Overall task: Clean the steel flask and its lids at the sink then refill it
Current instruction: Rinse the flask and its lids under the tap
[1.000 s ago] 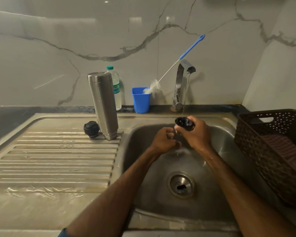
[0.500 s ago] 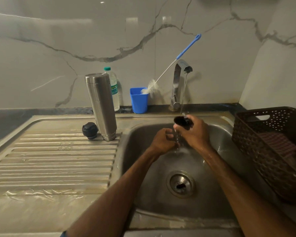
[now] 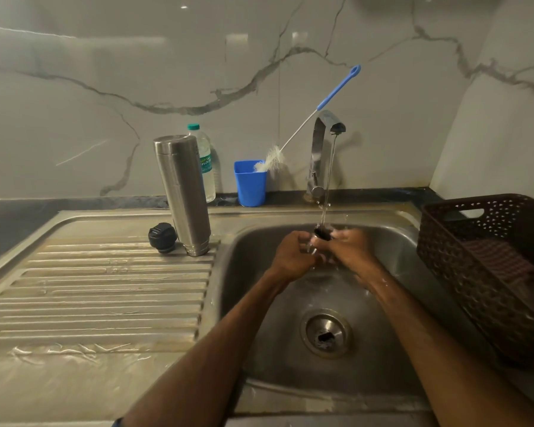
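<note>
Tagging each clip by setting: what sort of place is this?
Most likely a home kitchen: a steel sink with a ribbed draining board, a running tap, and a bottle brush in a blue cup against the marble-look wall.

The right hand [image 3: 349,251] hides most of the lid [image 3: 322,233]; basket [image 3: 490,272] cropped.

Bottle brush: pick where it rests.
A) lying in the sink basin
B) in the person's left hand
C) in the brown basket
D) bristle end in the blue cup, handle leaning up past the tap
D: the bottle brush has its bristle end at the blue cup, and its handle slants up beside the tap.
</note>
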A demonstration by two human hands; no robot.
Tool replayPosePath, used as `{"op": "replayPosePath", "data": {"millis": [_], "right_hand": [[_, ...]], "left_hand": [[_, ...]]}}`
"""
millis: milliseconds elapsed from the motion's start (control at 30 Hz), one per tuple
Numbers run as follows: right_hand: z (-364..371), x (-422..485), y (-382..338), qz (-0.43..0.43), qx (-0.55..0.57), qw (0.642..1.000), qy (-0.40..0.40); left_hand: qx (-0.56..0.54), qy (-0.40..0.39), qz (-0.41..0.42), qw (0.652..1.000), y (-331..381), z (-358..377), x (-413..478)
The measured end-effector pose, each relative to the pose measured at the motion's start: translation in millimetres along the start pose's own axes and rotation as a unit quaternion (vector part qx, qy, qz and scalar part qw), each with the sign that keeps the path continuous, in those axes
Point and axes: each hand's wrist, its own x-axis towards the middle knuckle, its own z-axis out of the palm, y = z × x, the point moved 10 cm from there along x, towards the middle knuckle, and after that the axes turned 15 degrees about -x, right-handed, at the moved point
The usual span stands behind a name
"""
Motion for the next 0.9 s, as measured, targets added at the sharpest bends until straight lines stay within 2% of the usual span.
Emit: {"op": "replayPosePath", "data": {"millis": [33,100,200,267,400,533,600,667,800,900], "right_hand": [[10,-1,11,0.041,0.068,0.995,-0.054],[21,-3,16,0.088,0.205,0.968,-0.113],[25,-3,13,0.141,0.388,0.902,-0.127],[30,-4,15,0.163,0.408,0.888,-0.138],[35,-4,23,0.169,0.386,0.896,-0.139],[31,4,21,0.150,0.499,0.846,-0.115],[26,9,22,0.127,0.482,0.860,-0.107],[22,10,22,0.111,0.425,0.893,-0.096],[14,9,11,0.049,0.345,0.935,-0.062],[13,6,4,0.011,0.233,0.971,-0.047]], "left_hand": [[0.002,0.019,0.011,1.000,1,-5,1],[-0.016,0.045,0.039,0.998,12,-12,-1],[-0.029,0.076,0.103,0.991,34,-20,-6],[0.001,0.095,0.152,0.984,45,-20,-10],[0.063,0.081,0.190,0.976,51,-3,-17],[0.103,0.039,0.260,0.959,63,16,-24],[0.108,0.006,0.253,0.961,60,25,-24],[0.101,-0.008,0.244,0.965,55,31,-22],[0.010,0.012,0.237,0.971,51,24,-19],[-0.070,0.009,0.161,0.985,40,19,-11]]}}
